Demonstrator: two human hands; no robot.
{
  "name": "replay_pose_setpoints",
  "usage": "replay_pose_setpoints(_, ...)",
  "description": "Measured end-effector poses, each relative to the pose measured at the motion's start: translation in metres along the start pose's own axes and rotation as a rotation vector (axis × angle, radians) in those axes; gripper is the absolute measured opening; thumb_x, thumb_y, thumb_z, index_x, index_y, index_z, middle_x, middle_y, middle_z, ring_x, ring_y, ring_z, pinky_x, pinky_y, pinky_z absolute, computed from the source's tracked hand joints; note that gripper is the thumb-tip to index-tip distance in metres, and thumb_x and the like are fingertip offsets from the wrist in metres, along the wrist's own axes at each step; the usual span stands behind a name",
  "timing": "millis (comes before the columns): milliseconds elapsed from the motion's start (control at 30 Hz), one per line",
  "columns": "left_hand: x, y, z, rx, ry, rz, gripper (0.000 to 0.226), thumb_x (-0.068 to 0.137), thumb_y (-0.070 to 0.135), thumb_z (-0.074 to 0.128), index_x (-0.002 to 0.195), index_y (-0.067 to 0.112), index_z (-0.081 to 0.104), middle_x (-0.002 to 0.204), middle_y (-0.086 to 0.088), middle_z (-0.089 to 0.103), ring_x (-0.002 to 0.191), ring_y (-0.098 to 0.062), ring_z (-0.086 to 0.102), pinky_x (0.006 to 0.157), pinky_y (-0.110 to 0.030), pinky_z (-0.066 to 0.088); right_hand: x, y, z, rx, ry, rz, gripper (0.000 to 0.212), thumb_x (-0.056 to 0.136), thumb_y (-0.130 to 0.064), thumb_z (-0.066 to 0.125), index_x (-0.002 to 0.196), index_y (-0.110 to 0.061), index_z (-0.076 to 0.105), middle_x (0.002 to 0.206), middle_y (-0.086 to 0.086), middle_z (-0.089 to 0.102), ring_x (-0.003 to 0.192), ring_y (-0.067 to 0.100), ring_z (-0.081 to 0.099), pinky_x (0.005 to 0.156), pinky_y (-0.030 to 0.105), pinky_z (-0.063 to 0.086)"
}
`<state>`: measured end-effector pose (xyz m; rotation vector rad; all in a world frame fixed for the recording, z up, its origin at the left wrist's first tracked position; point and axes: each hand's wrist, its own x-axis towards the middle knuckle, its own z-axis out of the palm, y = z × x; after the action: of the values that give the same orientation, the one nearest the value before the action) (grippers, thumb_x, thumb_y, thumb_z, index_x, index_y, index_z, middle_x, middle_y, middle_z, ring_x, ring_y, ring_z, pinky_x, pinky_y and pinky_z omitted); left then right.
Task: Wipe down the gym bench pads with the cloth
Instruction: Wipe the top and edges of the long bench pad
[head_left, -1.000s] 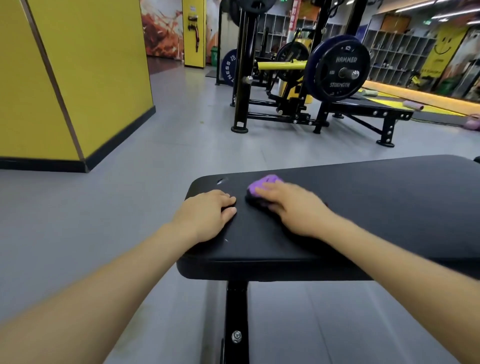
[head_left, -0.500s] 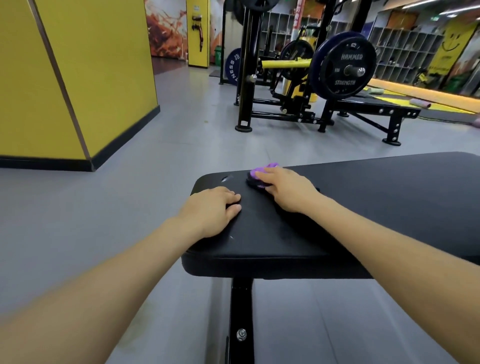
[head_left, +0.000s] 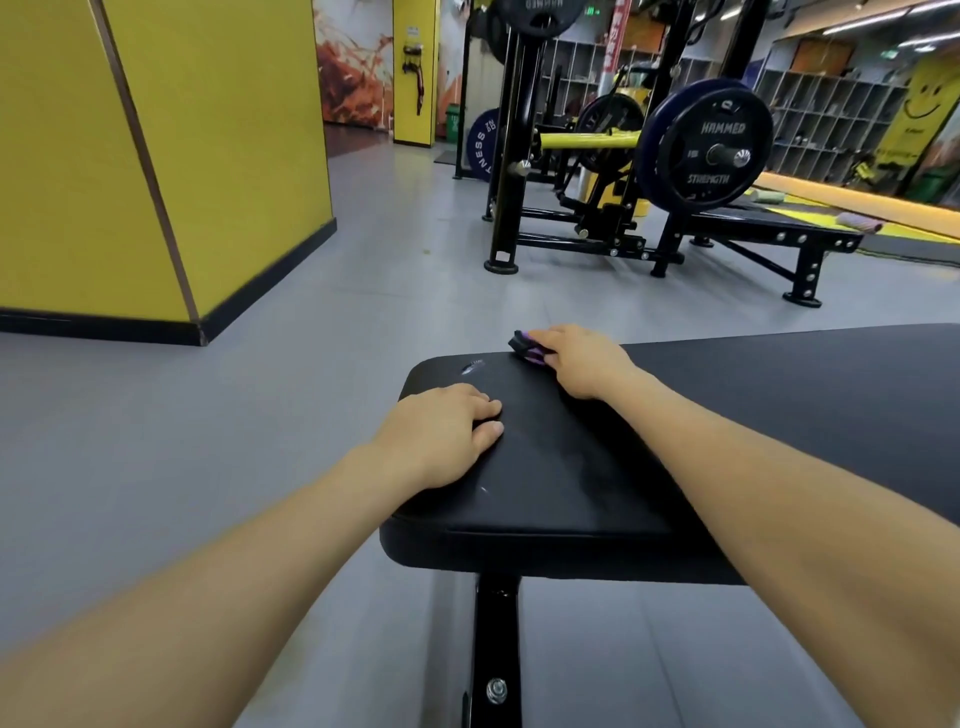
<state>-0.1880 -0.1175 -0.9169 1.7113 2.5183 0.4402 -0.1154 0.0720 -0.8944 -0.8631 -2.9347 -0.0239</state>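
"HAMMER STRENGTH" on black weight plate (head_left: 714, 150), "NESS" on blue plate (head_left: 482, 147)

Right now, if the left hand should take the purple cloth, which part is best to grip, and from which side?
Probably the exposed end of the purple cloth, which sticks out past the right hand at the far edge of the bench pad. The left hand, resting on the pad, could reach forward and pinch that bunched end from its own side.
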Motion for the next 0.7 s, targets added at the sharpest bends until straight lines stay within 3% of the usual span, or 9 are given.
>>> replay_pose_setpoints(233, 0.001, -0.002, 0.0, -0.011, -0.003, 0.026, 0.039, 0.097, 0.042, 0.035, 0.134, 0.034, 0.046, 0.145, 0.012, 0.04, 0.132, -0.015, 0.04, 0.105, -0.034, 0.037, -0.097, -0.011, -0.009, 0.011, 0.03, -0.192, 0.047, 0.1, -0.022, 0.038, 0.144, -0.036, 0.032, 0.149, -0.014, 0.032, 0.134, 0.015, 0.033, 0.103, 0.032, 0.038)
replay_pose_setpoints(333, 0.002, -0.002, -0.001, -0.004, -0.003, 0.029, 0.04, 0.097, 0.042, 0.035, 0.136, 0.034, 0.044, 0.145, 0.013, 0.039, 0.132, -0.014, 0.039, 0.105, -0.033, 0.036, -0.068, -0.016, -0.006, 0.042, 0.067, -0.184, 0.046, 0.1, -0.018, 0.036, 0.143, -0.035, 0.035, 0.145, -0.013, 0.037, 0.133, 0.013, 0.034, 0.096, 0.028, 0.038)
replay_pose_setpoints(533, 0.003, -0.001, -0.002, 0.009, -0.012, 0.013, 0.041, 0.097, 0.042, 0.036, 0.136, 0.033, 0.044, 0.146, 0.012, 0.039, 0.133, -0.015, 0.038, 0.106, -0.032, 0.034, 0.012, -0.028, 0.006, -0.012, -0.02, -0.058, 0.049, 0.1, -0.014, 0.036, 0.145, -0.029, 0.032, 0.147, 0.003, 0.037, 0.129, 0.026, 0.04, 0.097, 0.036, 0.04)
replay_pose_setpoints(700, -0.001, -0.014, -0.004, -0.079, -0.039, 0.001, 0.042, 0.096, 0.042, 0.04, 0.137, 0.032, 0.044, 0.147, 0.014, 0.037, 0.135, -0.013, 0.036, 0.109, -0.036, 0.033, -0.053, -0.028, -0.001, 0.008, -0.026, -0.169, 0.047, 0.1, -0.025, 0.038, 0.145, -0.035, 0.03, 0.151, -0.008, 0.032, 0.136, 0.02, 0.033, 0.104, 0.038, 0.038)
